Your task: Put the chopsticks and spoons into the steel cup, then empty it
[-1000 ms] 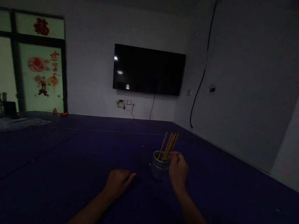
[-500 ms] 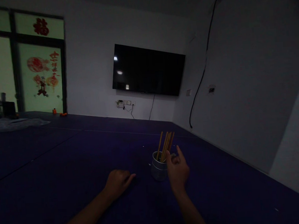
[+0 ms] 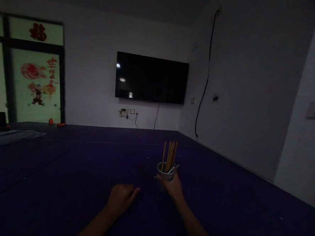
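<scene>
A grey metal cup (image 3: 163,186) stands on the dark blue surface, right of the middle of the view. Several wooden chopsticks (image 3: 170,156) rise out of it, leaning slightly right. Over its right rim sticks a short pale utensil (image 3: 173,169), perhaps a spoon; its lower end is hidden inside. My right hand (image 3: 172,185) is wrapped round the near right side of the cup, thumb on the front, other fingers hidden behind. Left of the cup and apart from it, my left hand (image 3: 122,197) rests on the surface, fingers curled under and thumb pointing right, with nothing visible in it.
The wide dark blue surface (image 3: 96,164) reaches the walls, with small white scraps on it. At the far left lie crumpled clear plastic (image 3: 17,136) and small orange objects (image 3: 61,124). A television (image 3: 152,77) and a hanging black cable (image 3: 205,90) are on the walls.
My right hand has left the chopsticks and the cup's rim and come down round the cup's side. The chopsticks stand more upright. My left hand stays put; the view has turned slightly right.
</scene>
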`<action>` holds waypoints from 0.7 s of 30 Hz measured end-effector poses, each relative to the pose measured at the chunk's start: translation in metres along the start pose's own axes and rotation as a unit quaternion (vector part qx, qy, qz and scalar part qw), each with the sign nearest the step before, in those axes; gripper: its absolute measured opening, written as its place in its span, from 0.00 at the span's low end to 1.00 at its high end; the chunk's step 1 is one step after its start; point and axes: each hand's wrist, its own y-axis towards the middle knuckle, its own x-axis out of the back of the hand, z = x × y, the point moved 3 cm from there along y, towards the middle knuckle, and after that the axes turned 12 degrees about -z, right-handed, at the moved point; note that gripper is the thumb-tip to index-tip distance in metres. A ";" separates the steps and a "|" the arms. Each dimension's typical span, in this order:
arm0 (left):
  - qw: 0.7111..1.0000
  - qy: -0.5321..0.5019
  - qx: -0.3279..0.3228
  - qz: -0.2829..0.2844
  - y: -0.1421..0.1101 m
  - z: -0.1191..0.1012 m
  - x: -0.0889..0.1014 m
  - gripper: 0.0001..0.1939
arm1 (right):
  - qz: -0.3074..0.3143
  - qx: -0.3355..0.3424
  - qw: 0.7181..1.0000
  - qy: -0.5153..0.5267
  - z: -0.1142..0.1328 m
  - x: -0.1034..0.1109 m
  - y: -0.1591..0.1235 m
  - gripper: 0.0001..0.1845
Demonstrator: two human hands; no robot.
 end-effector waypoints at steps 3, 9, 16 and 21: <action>1.000 -0.002 0.002 -0.001 -0.001 0.001 -0.002 0.29 | 0.002 0.000 1.000 -0.001 0.001 0.002 0.002 0.34; 1.000 -0.013 -0.004 -0.004 -0.003 0.004 -0.004 0.28 | -0.063 0.009 0.994 -0.088 -0.004 0.018 0.020 0.35; 0.999 -0.030 0.014 0.022 -0.004 0.004 -0.004 0.22 | -0.155 -0.015 0.971 -0.183 -0.021 0.043 0.039 0.39; 0.996 -0.076 0.019 0.041 -0.005 0.007 -0.004 0.17 | -0.189 -0.030 0.959 -0.211 -0.025 0.048 0.038 0.42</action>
